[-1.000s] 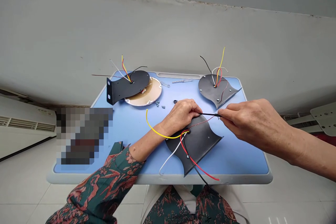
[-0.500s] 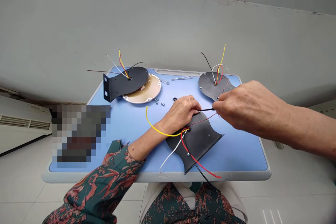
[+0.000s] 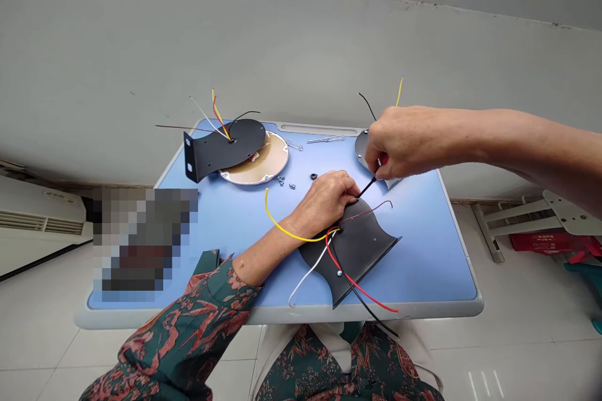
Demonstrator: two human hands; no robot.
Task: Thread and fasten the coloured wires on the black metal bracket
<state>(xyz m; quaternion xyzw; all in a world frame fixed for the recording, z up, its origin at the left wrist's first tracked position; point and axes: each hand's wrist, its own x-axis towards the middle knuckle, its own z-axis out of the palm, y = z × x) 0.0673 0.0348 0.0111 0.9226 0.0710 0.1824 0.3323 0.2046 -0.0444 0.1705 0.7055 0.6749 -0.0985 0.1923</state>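
Observation:
A black metal bracket plate lies in front of me, its flared end toward the front right. Yellow, white, red, black and brown wires come out of a hole in it, and a screw sits near its front edge. My left hand rests over the plate's far left edge, thumb and fingers closed on the rim. In my right hand is a screwdriver, slanting down with its tip at the rim beside my left fingertips. Its handle is mostly hidden by the fingers.
At the back left, another black bracket with wires overlaps a round tan disc. Loose screws, a black ring and thin metal pieces lie on the blue table. A third bracket is partly behind my right hand.
My right hand has moved up and left, tilting the screwdriver from nearly level to a steep slant. The left hand and the plate have barely moved.

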